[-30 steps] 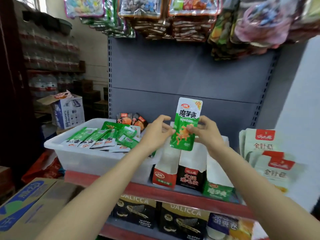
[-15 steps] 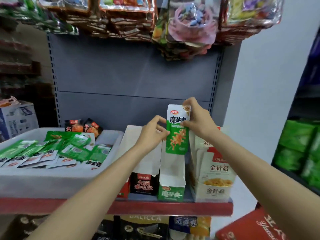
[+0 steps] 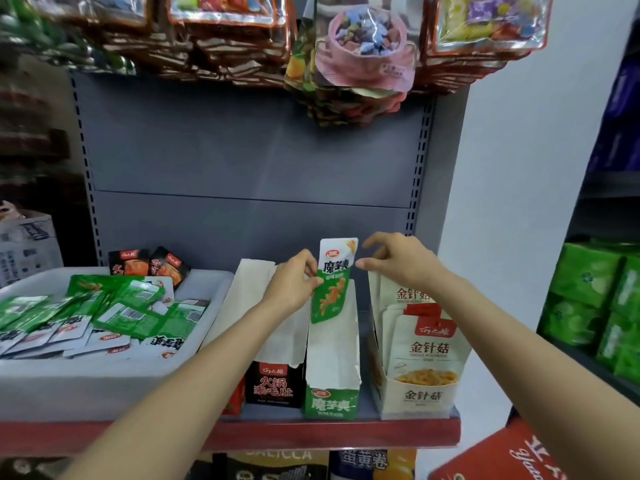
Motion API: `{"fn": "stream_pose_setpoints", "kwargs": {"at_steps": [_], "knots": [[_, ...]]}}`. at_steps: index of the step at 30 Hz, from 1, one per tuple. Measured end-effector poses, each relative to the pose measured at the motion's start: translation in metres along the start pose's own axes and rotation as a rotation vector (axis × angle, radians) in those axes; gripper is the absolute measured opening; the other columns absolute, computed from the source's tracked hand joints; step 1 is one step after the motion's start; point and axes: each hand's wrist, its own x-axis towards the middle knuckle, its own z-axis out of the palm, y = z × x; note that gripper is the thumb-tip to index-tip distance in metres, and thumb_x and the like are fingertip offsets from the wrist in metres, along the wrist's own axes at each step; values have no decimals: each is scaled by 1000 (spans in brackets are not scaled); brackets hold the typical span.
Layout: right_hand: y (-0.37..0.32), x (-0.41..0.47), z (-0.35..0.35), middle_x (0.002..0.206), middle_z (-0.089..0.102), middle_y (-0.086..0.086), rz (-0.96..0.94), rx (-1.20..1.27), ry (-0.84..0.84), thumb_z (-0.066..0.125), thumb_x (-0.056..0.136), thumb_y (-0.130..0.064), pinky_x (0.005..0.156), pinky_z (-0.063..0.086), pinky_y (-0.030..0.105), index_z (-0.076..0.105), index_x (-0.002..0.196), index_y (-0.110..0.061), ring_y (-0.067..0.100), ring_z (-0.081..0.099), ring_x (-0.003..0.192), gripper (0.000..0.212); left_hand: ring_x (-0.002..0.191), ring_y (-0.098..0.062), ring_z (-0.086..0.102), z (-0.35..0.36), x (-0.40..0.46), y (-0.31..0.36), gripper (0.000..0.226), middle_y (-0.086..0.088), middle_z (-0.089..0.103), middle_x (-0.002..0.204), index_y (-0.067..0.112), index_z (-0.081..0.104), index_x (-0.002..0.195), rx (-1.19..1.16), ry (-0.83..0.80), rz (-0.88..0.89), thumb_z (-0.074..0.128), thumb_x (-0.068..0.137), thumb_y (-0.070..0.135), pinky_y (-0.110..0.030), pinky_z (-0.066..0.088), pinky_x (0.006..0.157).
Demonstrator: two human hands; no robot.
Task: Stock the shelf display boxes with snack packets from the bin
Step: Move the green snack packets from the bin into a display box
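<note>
A green snack packet (image 3: 333,284) stands upright over the open top of the green display box (image 3: 331,403) on the shelf, with its lower end between the box's white walls. My left hand (image 3: 294,284) pinches the packet's left edge. To the packet's right, my right hand (image 3: 398,261) has its thumb tip at the edge and its index finger lifted clear. The white bin (image 3: 104,379) at the left holds several more green packets (image 3: 121,308).
A black display box (image 3: 273,384) stands left of the green one, and a beige box of mushroom packets (image 3: 422,394) stands right of it. The shelf has a red front edge (image 3: 311,436). Snack bags (image 3: 363,46) hang overhead, and green cartons (image 3: 588,289) fill the right-hand shelf.
The packet moved from in front of the bin rightward and down into the green box's opening. My right hand released its pinch on the top corner.
</note>
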Motion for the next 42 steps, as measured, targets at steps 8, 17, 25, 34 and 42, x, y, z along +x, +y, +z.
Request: {"fn": "stream_pose_setpoints", "kwargs": {"at_steps": [8, 17, 25, 34, 42], "knots": [[17, -8, -9, 65, 58, -12, 9, -13, -47, 54, 84, -60, 76, 48, 35, 68, 83, -28, 9, 54, 69, 35, 74, -21, 65, 4, -10, 4, 84, 1, 51, 91, 43, 16, 142, -64, -130, 2, 60, 86, -3, -39, 58, 65], [24, -9, -3, 84, 60, -9, -51, -127, -142, 60, 86, -50, 78, 48, 32, 67, 92, -30, 16, 57, 84, 22, 76, -24, 64, 5, -11, 11, 68, -1, 53, 93, 36, 27, 128, 98, -165, 92, 58, 84, -4, -50, 55, 66], [24, -7, -1, 86, 58, -8, -74, -125, -164, 62, 85, -46, 78, 49, 34, 66, 95, -27, 15, 54, 83, 22, 76, -19, 60, 8, -10, 11, 48, 1, 61, 85, 30, 32, 127, 314, -2, 196, 55, 90, 11, -42, 53, 65], [25, -5, 0, 123, 61, -4, -67, -83, -150, 65, 84, -44, 93, 48, 40, 62, 117, -28, 18, 56, 109, 37, 106, -22, 49, 11, 9, 5, 24, 5, 66, 98, 23, 58, 116, 418, 47, 164, 54, 93, 17, -35, 36, 86], [25, -4, 2, 114, 65, -1, -54, -95, -158, 64, 84, -44, 86, 51, 38, 67, 111, -23, 15, 57, 94, 34, 107, -21, 49, 10, 29, 8, 8, 2, 61, 116, 23, 59, 97, 551, -248, 173, 60, 90, 26, -34, 33, 85]]}}
